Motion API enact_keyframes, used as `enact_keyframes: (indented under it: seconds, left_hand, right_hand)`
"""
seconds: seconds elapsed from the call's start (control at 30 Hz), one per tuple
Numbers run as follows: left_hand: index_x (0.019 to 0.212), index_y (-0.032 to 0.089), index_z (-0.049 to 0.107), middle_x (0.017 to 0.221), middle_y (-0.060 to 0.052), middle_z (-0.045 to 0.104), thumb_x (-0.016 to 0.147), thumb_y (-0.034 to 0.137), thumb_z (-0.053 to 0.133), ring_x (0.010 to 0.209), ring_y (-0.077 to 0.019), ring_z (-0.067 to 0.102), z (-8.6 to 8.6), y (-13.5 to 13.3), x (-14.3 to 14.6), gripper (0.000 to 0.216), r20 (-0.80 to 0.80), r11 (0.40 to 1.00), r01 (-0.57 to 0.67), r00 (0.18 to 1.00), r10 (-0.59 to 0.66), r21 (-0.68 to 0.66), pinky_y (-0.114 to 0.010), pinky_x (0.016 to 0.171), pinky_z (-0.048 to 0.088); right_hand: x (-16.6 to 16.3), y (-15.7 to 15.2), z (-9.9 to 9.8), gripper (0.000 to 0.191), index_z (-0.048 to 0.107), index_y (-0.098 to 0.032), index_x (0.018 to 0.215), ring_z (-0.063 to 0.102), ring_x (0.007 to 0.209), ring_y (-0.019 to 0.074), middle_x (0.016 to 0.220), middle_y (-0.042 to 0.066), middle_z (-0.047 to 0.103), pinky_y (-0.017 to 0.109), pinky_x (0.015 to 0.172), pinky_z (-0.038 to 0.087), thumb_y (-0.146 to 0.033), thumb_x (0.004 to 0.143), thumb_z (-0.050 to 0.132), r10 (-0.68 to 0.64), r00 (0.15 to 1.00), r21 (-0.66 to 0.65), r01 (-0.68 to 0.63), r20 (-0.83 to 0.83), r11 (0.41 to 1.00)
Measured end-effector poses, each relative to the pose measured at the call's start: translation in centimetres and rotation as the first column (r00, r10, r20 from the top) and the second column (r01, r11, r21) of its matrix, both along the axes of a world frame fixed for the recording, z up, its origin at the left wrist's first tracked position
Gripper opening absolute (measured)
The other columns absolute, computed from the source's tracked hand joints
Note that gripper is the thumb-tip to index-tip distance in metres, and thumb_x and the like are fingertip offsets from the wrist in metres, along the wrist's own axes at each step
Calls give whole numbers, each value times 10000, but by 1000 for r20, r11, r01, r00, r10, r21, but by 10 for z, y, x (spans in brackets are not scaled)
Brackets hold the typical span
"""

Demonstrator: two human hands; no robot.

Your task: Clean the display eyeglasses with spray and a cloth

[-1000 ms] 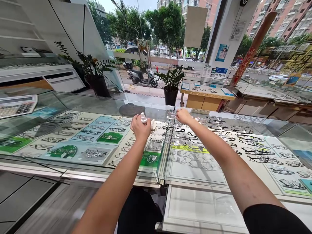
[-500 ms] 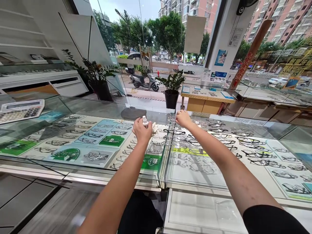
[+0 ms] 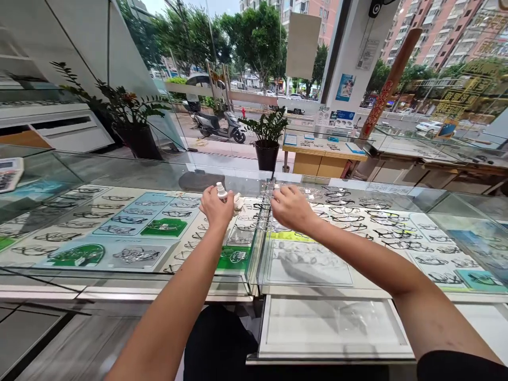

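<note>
My left hand (image 3: 216,208) is closed around a small spray bottle (image 3: 220,190), its white nozzle pointing up above the fingers. A crumpled pale cloth (image 3: 239,203) shows beside the fingertips of that hand. To the right, my right hand (image 3: 291,207) is closed over the glass counter, fingers curled together. A small whitish bit shows at its fingertips; what it grips is mostly hidden. Clear-looking frames lie close to it, and I cannot tell whether it touches them. Under the glass counter top (image 3: 159,168), rows of eyeglasses (image 3: 343,218) rest in the case.
Below the right case a white drawer (image 3: 301,346) stands pulled out. A calculator (image 3: 10,174) sits at the far left on the glass. Beyond the counter are a potted plant (image 3: 266,153), another plant (image 3: 137,140) and a wooden table (image 3: 329,163) before the window.
My right hand has moved left and nearer, closer to my left hand. The view has shifted right and slightly down. My left hand still holds the spray bottle.
</note>
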State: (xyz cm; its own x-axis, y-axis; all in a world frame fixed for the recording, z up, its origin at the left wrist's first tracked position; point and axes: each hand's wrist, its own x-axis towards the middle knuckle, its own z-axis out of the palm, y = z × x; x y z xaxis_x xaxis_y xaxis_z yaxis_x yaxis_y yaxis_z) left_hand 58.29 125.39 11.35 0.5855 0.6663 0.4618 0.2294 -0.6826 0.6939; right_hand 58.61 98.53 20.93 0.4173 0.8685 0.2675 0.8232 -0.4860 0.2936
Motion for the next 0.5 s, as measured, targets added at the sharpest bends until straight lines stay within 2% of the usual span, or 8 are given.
enact_keyframes:
  seconds: [0.07,0.13,0.2,0.27,0.33,0.43,0.5]
  left_hand:
    - [1384,164,654,1573,-234,541,973,421,601,1472,-438,475,0,-1,0,487,-3,1000,-3,1000,3,6,-631,1233,337]
    - [1387,168,646,1564,-218,545,976,416,618,1463,-428,479,1,-2,-2,480,-4,1000,-16,1000,16,25,-619,1238,329]
    - [1362,152,645,1536,-209,557,987,422,629,1443,-415,488,3,-3,-4,462,-19,998,-37,999,38,46,-607,1232,339]
    - [1335,107,634,1522,-237,542,1001,433,629,1445,-425,470,6,-6,-9,467,-47,997,-58,997,61,47,-621,1231,334]
    - [1333,54,603,1509,-288,526,1012,444,616,1449,-453,461,9,-8,-14,505,-84,996,-84,993,86,34,-651,1226,328]
    - [1384,32,526,1417,-297,609,1051,467,542,1350,-450,574,15,-9,-20,549,-165,997,-81,983,81,10,-638,1160,425]
    - [1409,39,489,1365,-285,663,1064,490,511,1262,-437,641,19,-9,-22,568,-233,998,-61,971,59,-2,-613,1099,490]
  right_hand:
    - [-37,-18,4,444,723,-103,1107,572,1111,342,1177,209,711,491,969,357,-148,1112,281,86,994,-1,-87,69,996]
    - [-66,-35,9,417,722,-117,1075,599,1064,332,1115,187,724,465,886,371,-206,1124,318,87,995,1,-88,41,996]
    - [-88,-51,14,397,734,-144,1020,631,980,305,1039,151,740,419,758,358,-302,1126,386,23,993,-37,-28,-115,999]
    - [-106,-67,17,405,737,-174,923,640,852,260,960,115,753,386,645,293,-366,1110,433,-73,949,-124,36,-307,992]
    - [-124,-83,16,415,699,-192,802,611,737,224,884,94,752,375,598,236,-372,1086,456,-160,888,-212,73,-430,975]
    - [-150,-107,3,397,536,-220,626,504,618,191,679,48,648,365,597,247,-322,1009,532,-257,775,-286,102,-578,953]
    - [-162,-121,-13,426,391,-237,565,391,568,169,559,-8,478,356,594,261,-278,941,589,-296,571,-293,100,-766,951]
